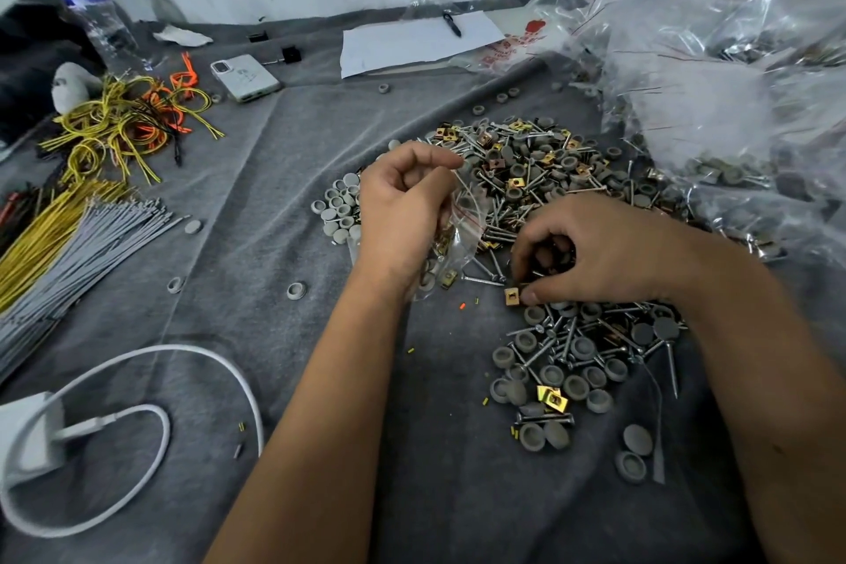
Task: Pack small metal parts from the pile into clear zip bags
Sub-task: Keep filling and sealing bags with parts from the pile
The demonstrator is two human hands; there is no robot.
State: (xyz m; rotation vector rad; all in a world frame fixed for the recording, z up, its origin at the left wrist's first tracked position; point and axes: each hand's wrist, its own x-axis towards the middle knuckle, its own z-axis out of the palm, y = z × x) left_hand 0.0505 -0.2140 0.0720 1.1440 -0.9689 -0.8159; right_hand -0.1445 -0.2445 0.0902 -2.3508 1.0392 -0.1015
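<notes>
While left hand (pixel 403 206) grips one bag (pixel 462 238), right hand (pixel 595 252) pinches one clip (pixel 511 296).

On a grey cloth-covered table (pixel 274 197), the left hand (pixel 403 206) grips a small clear zip bag with a red seal line (pixel 462 234), already holding a few brass-coloured clips, just beside a spread pile of silver screws, grey round caps and brass square clips (pixel 540 179). The right hand (pixel 609 252) curls over the pile's near part, thumb and fingertips pinching a brass square clip (pixel 512 295). Filled clear bags (pixel 732 105) heap at the far right corner, and yellow, orange and grey wire bundles (pixel 91 179) lie along the left edge.
</notes>
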